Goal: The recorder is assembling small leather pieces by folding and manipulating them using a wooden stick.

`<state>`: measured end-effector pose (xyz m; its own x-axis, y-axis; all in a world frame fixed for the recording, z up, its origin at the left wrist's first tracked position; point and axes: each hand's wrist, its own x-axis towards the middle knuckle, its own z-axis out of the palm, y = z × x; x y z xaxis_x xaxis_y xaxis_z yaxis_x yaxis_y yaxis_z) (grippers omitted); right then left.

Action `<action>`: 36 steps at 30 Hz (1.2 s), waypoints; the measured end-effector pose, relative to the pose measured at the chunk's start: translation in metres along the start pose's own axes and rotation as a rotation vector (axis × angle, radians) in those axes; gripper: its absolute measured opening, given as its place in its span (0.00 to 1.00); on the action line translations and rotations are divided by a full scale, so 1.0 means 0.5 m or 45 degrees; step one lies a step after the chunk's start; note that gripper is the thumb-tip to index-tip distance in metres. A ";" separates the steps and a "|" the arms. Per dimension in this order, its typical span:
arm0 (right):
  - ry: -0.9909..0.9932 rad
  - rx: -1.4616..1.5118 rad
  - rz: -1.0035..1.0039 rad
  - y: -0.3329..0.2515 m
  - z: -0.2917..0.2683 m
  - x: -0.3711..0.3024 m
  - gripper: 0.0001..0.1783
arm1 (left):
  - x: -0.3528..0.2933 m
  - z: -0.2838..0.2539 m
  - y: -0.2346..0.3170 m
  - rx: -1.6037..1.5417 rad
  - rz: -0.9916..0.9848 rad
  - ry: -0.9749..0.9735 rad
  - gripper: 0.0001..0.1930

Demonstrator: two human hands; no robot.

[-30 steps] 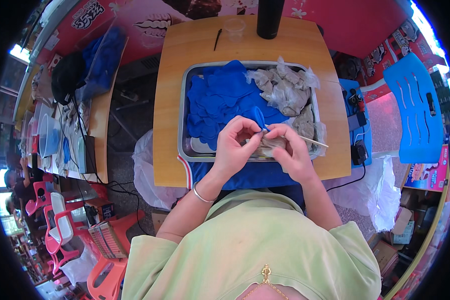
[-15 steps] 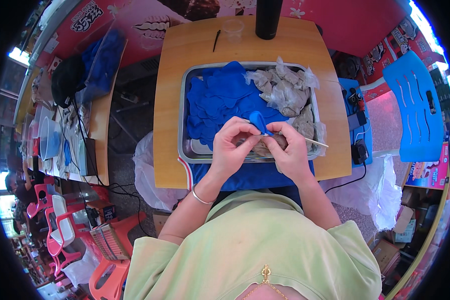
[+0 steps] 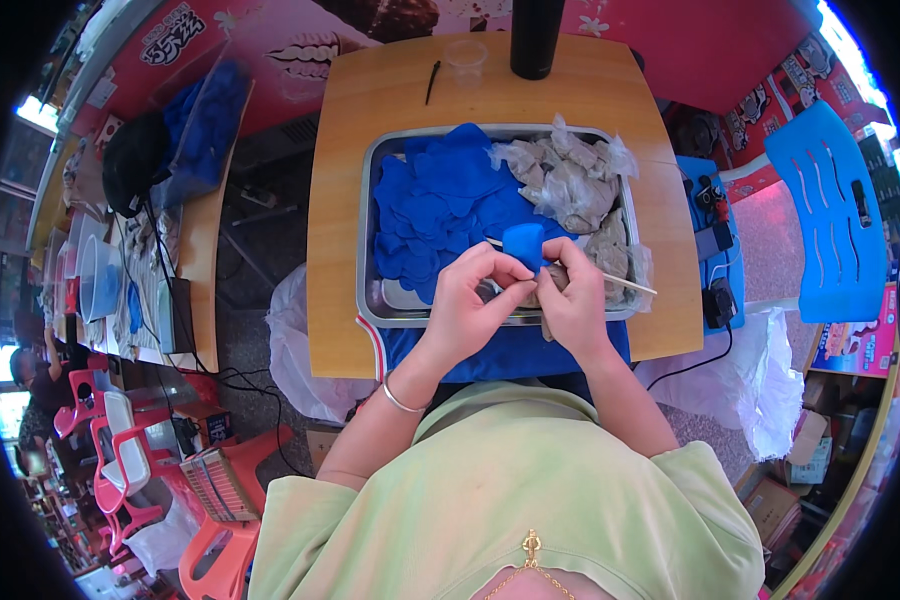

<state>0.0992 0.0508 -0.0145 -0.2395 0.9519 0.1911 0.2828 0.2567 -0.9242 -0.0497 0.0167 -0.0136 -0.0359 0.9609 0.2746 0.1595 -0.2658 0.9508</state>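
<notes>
Pinching a blue piece point(image 3: 523, 243) at its near end, the left hand point(image 3: 482, 292) and right hand point(image 3: 576, 298) have thumbs and fingertips drawn together, over the tray point(image 3: 398, 320) by its near rim. A pale stick point(image 3: 630, 283) slants past the right hand; I cannot tell whether it is gripped. Blue cutouts point(image 3: 440, 180) fill the tray's left, bagged lumps point(image 3: 575, 185) its right, overhanging that rim. Bare table point(image 3: 335, 250) runs left, right and beyond, toward a pen point(image 3: 433, 82), cup point(image 3: 466, 64) and bottle point(image 3: 536, 42). Stylised lettering point(image 3: 173, 34) marks the red wall point(image 3: 660, 45).
</notes>
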 end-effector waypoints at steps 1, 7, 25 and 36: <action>-0.013 0.038 0.046 0.000 0.000 0.001 0.08 | 0.000 0.000 -0.002 -0.110 -0.094 -0.032 0.07; -0.098 0.279 0.228 0.023 -0.003 0.006 0.08 | -0.007 0.008 -0.004 -0.202 -0.223 -0.048 0.10; -0.267 0.291 0.199 -0.007 -0.023 0.010 0.15 | -0.003 -0.008 -0.010 -0.729 -0.473 -0.077 0.04; -0.217 0.277 0.123 -0.002 -0.020 0.011 0.11 | 0.001 -0.035 -0.012 -0.824 -0.358 -0.305 0.11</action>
<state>0.1066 0.0576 -0.0094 -0.3788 0.9237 0.0577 0.1101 0.1069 -0.9882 -0.0680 0.0174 -0.0169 0.2382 0.9704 0.0400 -0.4394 0.0709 0.8955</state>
